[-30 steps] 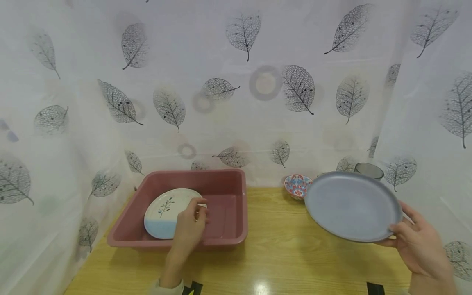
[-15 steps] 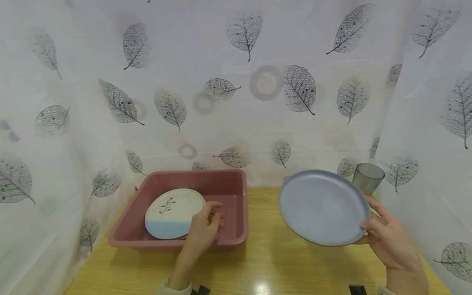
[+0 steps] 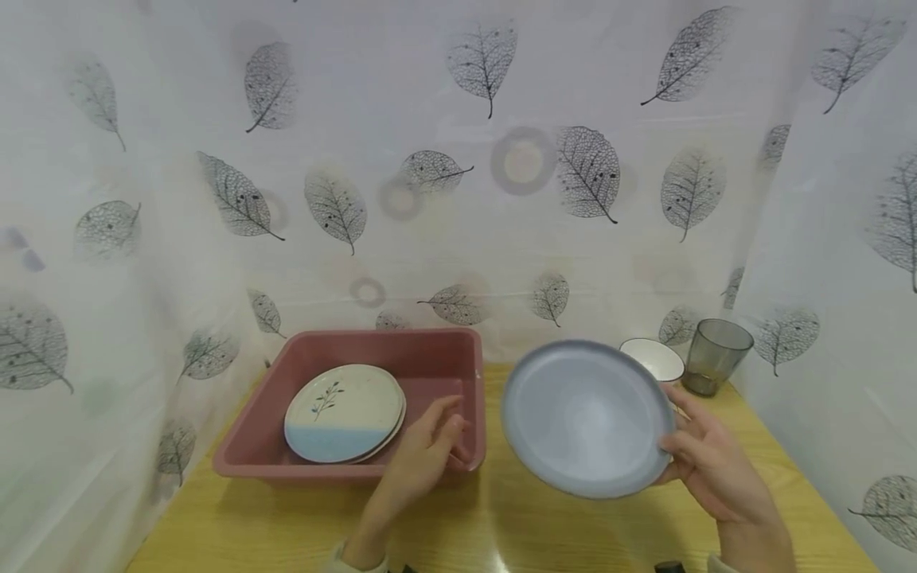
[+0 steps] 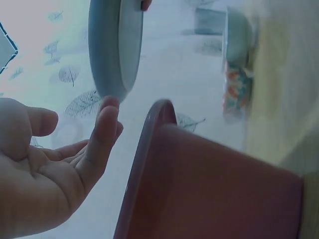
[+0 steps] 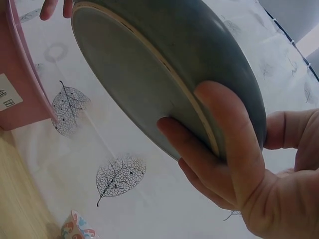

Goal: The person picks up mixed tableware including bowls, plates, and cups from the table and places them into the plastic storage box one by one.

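Note:
My right hand grips the right edge of a round grey-blue plate, thumb on the upper face. In the right wrist view, fingers press against the plate's underside, which has a pale foot ring. The plate hangs tilted above the table, just right of a dusty-red plastic basin. My left hand hovers over the basin's front right corner, fingers loosely bent, holding nothing. A small gap separates it from the grey-blue plate in the head view. Inside the basin lie stacked cream plates; the top one has a blue band and a sprig.
Behind the held plate, a white bowl and a smoky glass stand at the table's back right. A red-and-blue patterned bowl shows in the left wrist view. A leaf-print curtain encloses the back and sides.
My right hand has carried the grey-blue plate left toward the basin, uncovering the glass and the white bowl. My left hand has shifted right, off the cream plates.

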Motion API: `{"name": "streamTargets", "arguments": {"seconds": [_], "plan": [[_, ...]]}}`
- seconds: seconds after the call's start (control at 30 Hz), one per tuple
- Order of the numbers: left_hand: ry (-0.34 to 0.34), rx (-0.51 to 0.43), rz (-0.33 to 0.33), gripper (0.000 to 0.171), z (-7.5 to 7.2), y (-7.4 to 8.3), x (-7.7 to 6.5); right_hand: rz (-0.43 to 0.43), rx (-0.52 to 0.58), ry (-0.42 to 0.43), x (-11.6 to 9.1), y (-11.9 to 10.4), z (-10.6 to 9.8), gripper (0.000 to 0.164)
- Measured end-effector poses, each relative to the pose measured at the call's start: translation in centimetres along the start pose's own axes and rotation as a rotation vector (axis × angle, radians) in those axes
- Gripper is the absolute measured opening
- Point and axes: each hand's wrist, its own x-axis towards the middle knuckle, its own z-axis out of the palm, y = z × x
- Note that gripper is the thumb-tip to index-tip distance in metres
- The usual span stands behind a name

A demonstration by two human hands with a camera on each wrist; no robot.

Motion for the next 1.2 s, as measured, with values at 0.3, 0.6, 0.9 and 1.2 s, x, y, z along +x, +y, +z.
{"name": "streamTargets", "arguments": {"seconds": [0.3,0.6,0.9,1.2], "plan": [[-0.192,-0.209,0.003,0.053,0.9,-0.1,-0.1,0.034,-0.022,-0.052,0.7,0.7,1.0,0.072],[-0.205,-0.304,0.001,0.048,1.3,0.0,0.0,0.073,-0.074,-0.030,1.1,0.9,2.1,0.070],[-0.185,-0.397,-0.054,0.055,1.7,0.1,0.1,0.100,-0.131,0.039,1.2,1.1,2.6,0.069],[-0.146,-0.375,-0.086,0.057,2.1,-0.2,0.1,0.182,-0.254,0.170,1.4,1.3,3.3,0.068]]}}
